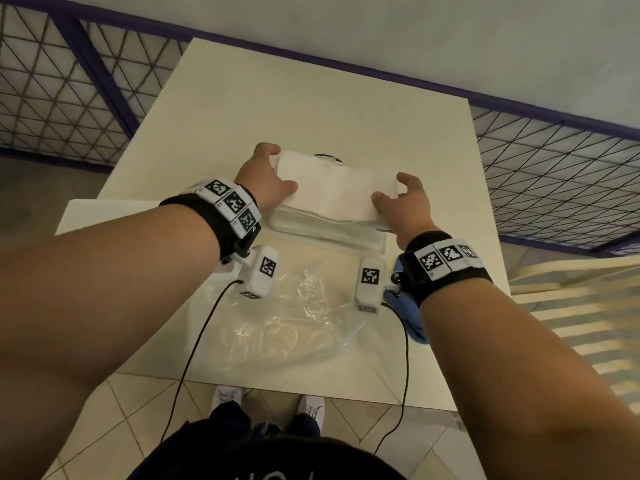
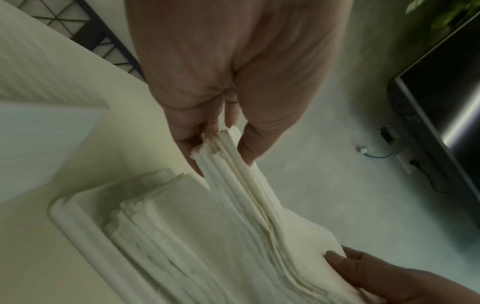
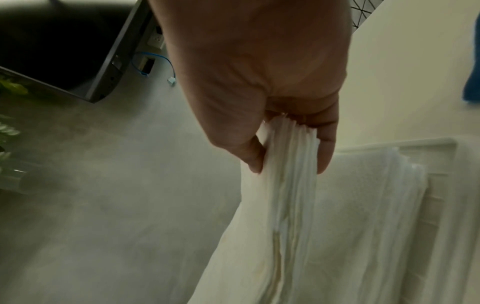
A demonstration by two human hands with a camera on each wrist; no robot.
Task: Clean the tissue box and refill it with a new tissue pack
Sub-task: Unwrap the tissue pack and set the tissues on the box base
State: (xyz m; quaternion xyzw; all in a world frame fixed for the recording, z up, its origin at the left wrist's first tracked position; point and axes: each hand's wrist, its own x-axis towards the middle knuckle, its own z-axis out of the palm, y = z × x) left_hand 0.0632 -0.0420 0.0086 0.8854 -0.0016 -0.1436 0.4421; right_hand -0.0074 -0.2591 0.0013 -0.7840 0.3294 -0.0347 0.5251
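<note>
Hands are pinching tissue stack [image 1: 337, 194] by its ends, left hand [image 1: 262, 180] and right hand [image 1: 405, 206], just over open tissue box [image 1: 375, 241] on bench [image 1: 311, 109]; uneven pinch risks sheets fanning, snagging box rim.

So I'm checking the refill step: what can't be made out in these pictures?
- Inside of the tissue box: covered by the tissue stack in every view.
- Dark round thing, head view: behind the stack.
- Blue cloth, head view: under the right wrist; right wrist view cuts it off.
</note>
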